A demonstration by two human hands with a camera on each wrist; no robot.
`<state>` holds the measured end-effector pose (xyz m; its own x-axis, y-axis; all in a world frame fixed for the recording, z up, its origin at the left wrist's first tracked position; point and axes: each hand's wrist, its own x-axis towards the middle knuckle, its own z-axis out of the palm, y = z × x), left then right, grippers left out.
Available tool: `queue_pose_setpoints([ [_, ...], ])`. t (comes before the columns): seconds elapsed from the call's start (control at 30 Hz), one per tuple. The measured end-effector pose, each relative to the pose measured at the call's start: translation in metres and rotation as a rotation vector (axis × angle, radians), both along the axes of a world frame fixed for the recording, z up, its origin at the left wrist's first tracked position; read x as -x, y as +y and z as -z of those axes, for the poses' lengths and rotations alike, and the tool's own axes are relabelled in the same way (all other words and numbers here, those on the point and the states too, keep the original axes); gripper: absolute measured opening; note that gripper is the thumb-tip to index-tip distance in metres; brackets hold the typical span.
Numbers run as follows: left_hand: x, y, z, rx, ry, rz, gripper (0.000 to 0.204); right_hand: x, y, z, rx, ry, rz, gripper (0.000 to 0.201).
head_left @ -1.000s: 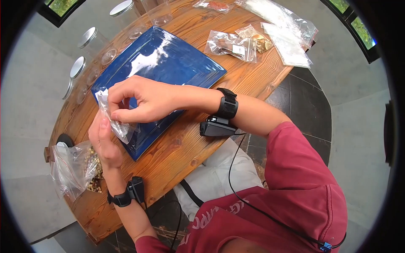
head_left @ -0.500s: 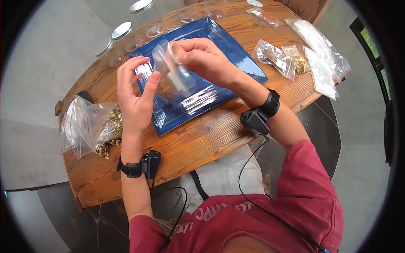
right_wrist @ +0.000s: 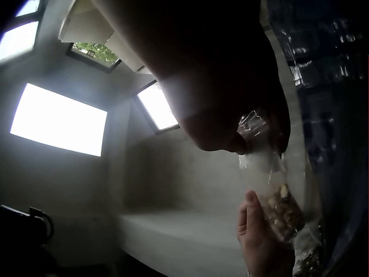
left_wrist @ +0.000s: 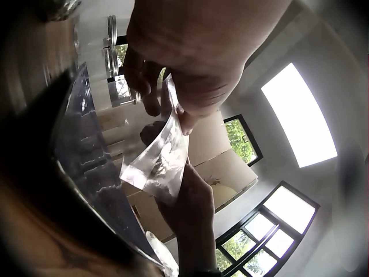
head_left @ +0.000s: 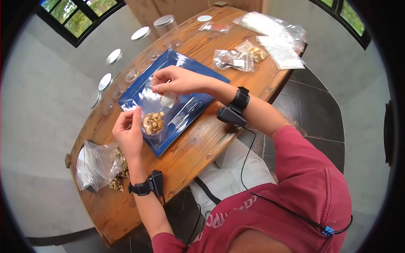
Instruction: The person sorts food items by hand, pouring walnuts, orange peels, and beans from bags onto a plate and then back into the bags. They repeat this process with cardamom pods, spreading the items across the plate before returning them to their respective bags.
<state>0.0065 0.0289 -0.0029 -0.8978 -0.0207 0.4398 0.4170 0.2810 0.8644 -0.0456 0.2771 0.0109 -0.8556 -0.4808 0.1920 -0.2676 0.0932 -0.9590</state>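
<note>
A clear plastic bag of tan-brown dried pieces [head_left: 153, 122], with a white label, hangs over a blue square tray [head_left: 192, 63]. My right hand [head_left: 179, 80] pinches the bag's upper edge between thumb and fingers. At the lower left, my left hand [head_left: 129, 131] pinches the bag's side edge, thumb uppermost. The left wrist view has the bag [left_wrist: 158, 164] stretched between both hands. In the right wrist view the pieces [right_wrist: 283, 213] sit in the bag's bottom, beside the left thumb.
Several clear jars with silver lids [head_left: 114, 57] line the table's far left edge. An open bag of mixed seeds or beans [head_left: 119, 164] lies at left. Bags with brown contents [head_left: 233, 60] and flat whitish packets [head_left: 280, 52] lie at right, a reddish packet [head_left: 215, 27] farther back.
The left hand, open beside the bag half a second ago, now pinches its edge. The bag has turned so its contents face the head camera. The head view has shifted.
</note>
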Motion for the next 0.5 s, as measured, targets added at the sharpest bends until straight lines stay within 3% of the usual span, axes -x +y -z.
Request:
queue_pose_setpoints([
  [0.1, 0.0, 0.004, 0.0, -0.084, -0.021, -0.019, 0.017, -0.001, 0.041, 0.01, 0.042, 0.164, 0.224, 0.02],
  [0.17, -0.002, 0.004, -0.004, -0.118, -0.035, -0.013, 0.018, -0.007, 0.084, -0.001, 0.068, 0.137, 0.546, 0.019],
  [0.23, -0.006, 0.004, -0.007, -0.093, -0.031, 0.05, 0.018, 0.0, 0.143, 0.002, 0.229, 0.05, 0.721, 0.023],
  [0.3, -0.009, 0.006, -0.01, -0.058, -0.011, 0.114, 0.017, 0.003, 0.21, 0.01, 0.307, -0.01, 0.806, 0.03],
  [0.37, -0.01, 0.007, -0.011, -0.052, -0.008, 0.168, 0.016, -0.014, 0.241, 0.002, 0.333, 0.001, 0.972, 0.027],
  [0.43, -0.012, 0.008, -0.012, -0.039, -0.015, 0.217, 0.015, -0.024, 0.275, 0.001, 0.333, 0.061, 1.04, 0.03],
  [0.5, -0.011, 0.007, -0.012, -0.037, -0.009, 0.245, 0.015, -0.035, 0.3, 0.003, 0.406, -0.037, 1.012, 0.021],
])
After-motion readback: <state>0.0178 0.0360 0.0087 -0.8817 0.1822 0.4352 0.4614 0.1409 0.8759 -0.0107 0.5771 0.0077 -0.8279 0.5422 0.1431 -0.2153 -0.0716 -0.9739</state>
